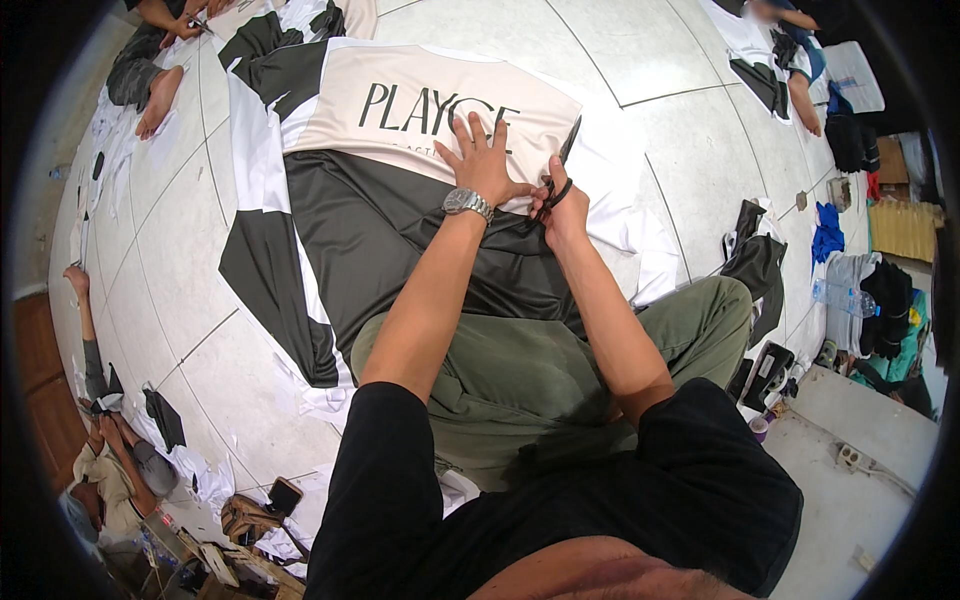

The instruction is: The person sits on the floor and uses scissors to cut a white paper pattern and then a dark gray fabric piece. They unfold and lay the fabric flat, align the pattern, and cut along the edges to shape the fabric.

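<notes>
Spread out in front of my crossed legs lies a large fabric piece, with a beige panel (350,85) bearing dark lettering and a glossy dark grey panel (370,230). My left hand (482,165) rests on the beige part with fingers fanned out, a metal watch (468,203) at its wrist. Close to its thumb, my right hand (568,212) is closed round the black handles of small scissors (549,198). The blades are mostly hidden at the seam between beige and dark cloth. White material (610,165) edges the piece on the right.
White floor tiles (650,60) surround the cloth. Dark fabric (755,262) lies bunched by my right knee. A phone (284,496) and a brown bag (248,520) are at lower left. Other people sit at upper left, upper right and far left. A plastic bottle (845,298) lies at right.
</notes>
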Demonstrator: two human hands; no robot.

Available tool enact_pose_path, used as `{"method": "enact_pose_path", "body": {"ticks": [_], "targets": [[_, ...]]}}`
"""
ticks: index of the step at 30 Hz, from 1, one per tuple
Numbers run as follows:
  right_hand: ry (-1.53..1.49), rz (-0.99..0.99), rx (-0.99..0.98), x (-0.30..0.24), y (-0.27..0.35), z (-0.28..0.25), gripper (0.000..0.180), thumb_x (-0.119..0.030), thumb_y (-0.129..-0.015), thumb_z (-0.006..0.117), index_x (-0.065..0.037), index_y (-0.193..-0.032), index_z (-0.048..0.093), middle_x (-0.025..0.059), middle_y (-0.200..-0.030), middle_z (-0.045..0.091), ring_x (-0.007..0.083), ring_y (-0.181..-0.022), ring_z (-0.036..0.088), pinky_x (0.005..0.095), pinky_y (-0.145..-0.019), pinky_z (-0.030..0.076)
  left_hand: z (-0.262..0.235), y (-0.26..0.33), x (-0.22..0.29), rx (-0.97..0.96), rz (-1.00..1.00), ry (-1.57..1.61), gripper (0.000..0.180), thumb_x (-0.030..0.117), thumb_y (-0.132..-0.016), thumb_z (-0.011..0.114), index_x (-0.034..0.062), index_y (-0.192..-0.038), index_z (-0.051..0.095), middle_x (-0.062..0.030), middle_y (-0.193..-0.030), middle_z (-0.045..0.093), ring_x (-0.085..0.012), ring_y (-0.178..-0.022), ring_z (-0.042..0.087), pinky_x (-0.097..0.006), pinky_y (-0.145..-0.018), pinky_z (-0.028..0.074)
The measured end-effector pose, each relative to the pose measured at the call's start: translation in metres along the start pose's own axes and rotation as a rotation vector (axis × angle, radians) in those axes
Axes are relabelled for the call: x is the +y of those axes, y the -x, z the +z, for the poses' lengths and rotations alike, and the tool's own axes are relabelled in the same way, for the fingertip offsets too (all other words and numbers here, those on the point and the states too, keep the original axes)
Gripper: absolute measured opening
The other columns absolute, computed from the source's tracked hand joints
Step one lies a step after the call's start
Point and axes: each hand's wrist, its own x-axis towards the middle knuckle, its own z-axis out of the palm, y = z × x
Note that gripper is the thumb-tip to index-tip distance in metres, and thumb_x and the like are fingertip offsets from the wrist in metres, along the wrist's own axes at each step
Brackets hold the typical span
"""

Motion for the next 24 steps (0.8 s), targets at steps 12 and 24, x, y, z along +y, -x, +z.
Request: {"method": "enact_pose_path", "body": {"ticks": [12,24], "targets": [[-0.024,0.029,-0.006,-0.001,-0.003,0.000,0.038,-0.037,-0.093,0.073,-0.003,-0.088,0.057,0.0052,-0.060,0.054,0.0153,-0.045,0.051,0.0303,-0.040,0.041,0.000,0.000,0.001,0.004,-0.001,0.009,0.132,0.066,-0.052,0.089,0.0159,-0.159,0.030,-0.0288,-0.165,0.010,-0.0503,-0.152,-0.001,-0.079,-0.111,0.003],[-0.010,0.010,-0.012,-0.003,-0.018,0.002,0.037,-0.036,-0.093,0.073,-0.004,-0.086,0.056,0.0047,-0.061,0.053,0.0163,-0.045,0.051,0.0314,-0.039,0.041,-0.002,0.002,0.001,0.005,-0.007,0.042,0.133,0.060,-0.050,0.092,0.0166,-0.159,0.030,-0.0285,-0.165,0.010,-0.0496,-0.153,-0.002,-0.078,-0.111,0.001]]}}
